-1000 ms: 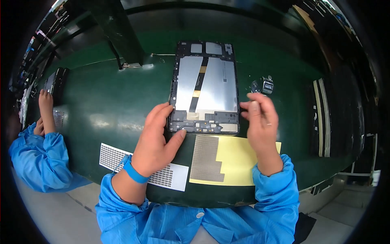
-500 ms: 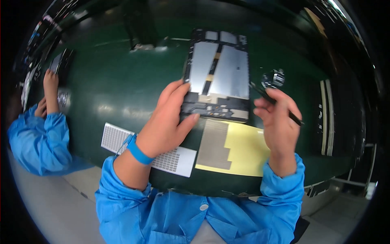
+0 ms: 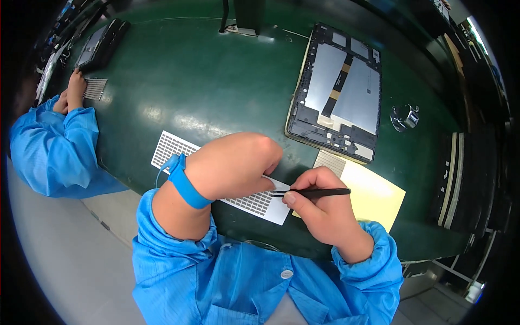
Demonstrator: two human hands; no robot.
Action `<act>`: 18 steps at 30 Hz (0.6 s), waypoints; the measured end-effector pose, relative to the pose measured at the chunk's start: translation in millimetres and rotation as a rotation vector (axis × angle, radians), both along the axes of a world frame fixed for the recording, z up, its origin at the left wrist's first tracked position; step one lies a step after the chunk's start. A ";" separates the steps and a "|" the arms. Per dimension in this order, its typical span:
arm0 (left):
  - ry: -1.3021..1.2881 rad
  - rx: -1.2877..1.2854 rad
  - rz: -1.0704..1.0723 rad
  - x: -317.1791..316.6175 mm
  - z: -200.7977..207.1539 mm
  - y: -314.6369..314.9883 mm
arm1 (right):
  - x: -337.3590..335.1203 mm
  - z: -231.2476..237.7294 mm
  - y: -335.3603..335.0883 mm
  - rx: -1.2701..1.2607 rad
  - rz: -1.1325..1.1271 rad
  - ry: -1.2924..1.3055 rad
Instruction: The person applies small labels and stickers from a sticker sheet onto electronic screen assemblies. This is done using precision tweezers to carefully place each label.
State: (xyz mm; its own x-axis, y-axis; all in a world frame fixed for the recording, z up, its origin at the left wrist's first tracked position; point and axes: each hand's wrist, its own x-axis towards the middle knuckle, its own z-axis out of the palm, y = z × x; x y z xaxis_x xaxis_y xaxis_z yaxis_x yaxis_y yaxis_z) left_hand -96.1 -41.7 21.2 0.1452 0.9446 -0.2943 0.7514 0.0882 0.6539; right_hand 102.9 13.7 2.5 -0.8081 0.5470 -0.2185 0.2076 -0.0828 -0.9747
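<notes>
Both our hands have come down from the flat device to the white sheet (image 3: 254, 205) within the last half second: our left hand (image 3: 233, 165) has let go of the device's lower left corner, and our right hand (image 3: 327, 211) has brought the tweezers (image 3: 331, 192) across from its right side. So, the white sheet, with its rows of small dark labels, lies slanted on the green table (image 3: 162, 97) right in front of us, and our left forearm crosses over it. We've got the black tweezers pinched between right thumb and fingers, their two prongs slightly apart and pointing left at the sheet's right-hand end. Our left fingers curl down close to those prongs; whether they pinch anything, we cannot tell. Round our left wrist sits a blue band (image 3: 190, 187). Just right of the sheet we see yellow backing paper (image 3: 374, 194), partly behind our right hand. Beyond it lies the flat device (image 3: 338, 95), silvery inside a black frame, clear of our hands. Farther right, a small silvery counter (image 3: 413, 116); far left, a co-worker's hand (image 3: 76, 86) near another dark device (image 3: 97, 46).
</notes>
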 end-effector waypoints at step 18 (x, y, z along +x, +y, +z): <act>-0.042 0.094 0.050 0.6 -6.6 -6.5 | 3.5 -6.1 -2.7 0.077 -0.003 0.054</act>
State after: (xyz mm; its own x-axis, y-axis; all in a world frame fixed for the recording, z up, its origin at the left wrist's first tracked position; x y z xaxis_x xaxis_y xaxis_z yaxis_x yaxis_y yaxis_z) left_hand -95.5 -48.2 14.5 0.1078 0.9740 -0.1992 0.7194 0.0619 0.6918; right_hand 106.3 11.1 -3.6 -0.8159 0.5631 -0.1317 0.1540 -0.0081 -0.9880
